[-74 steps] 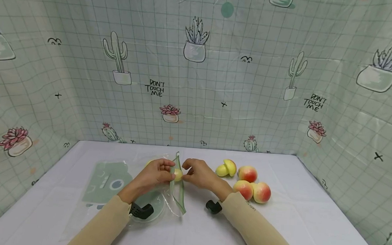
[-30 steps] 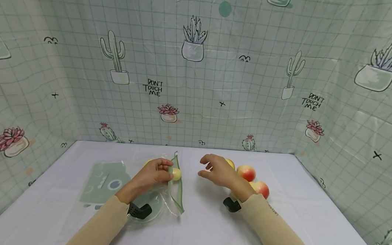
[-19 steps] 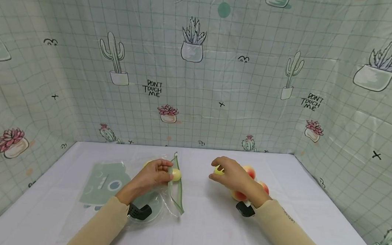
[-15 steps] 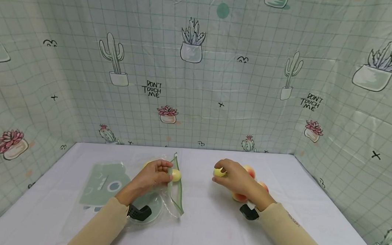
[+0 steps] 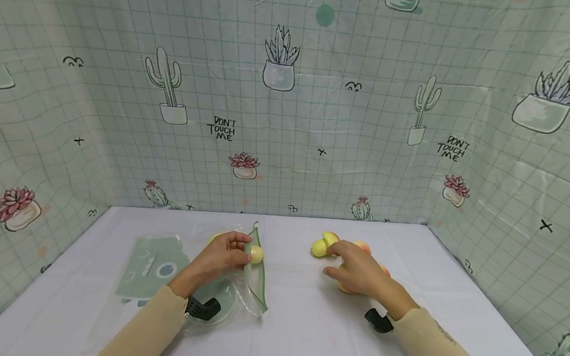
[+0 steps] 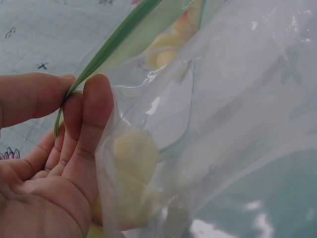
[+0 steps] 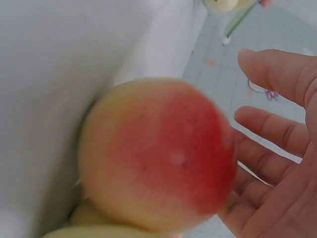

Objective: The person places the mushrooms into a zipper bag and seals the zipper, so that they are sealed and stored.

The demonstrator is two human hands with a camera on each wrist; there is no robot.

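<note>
My left hand (image 5: 223,254) pinches the green zip edge (image 6: 114,47) of a clear plastic zip bag (image 5: 262,284), thumb and finger on either side of it. Through the film show yellow fruits (image 6: 133,173), one of them right at the bag's mouth. Over to the right, my right hand (image 5: 360,268) holds nothing. Its fingers are spread beside a red-and-yellow peach (image 7: 158,153), fingertips close to its side in the right wrist view. In the head view this hand partly covers the peaches. Small yellow fruits (image 5: 320,248) lie just beyond its fingertips.
The bag, printed with a pale green cartoon figure (image 5: 152,260), lies flat across the left of the white table (image 5: 286,334). A patterned curtain (image 5: 314,174) stands behind the table and along both sides.
My right hand has left the bag's mouth and gone right, past the yellow fruits, to the peaches, uncovering the yellow fruits again. My left hand has kept its pinch on the bag.
</note>
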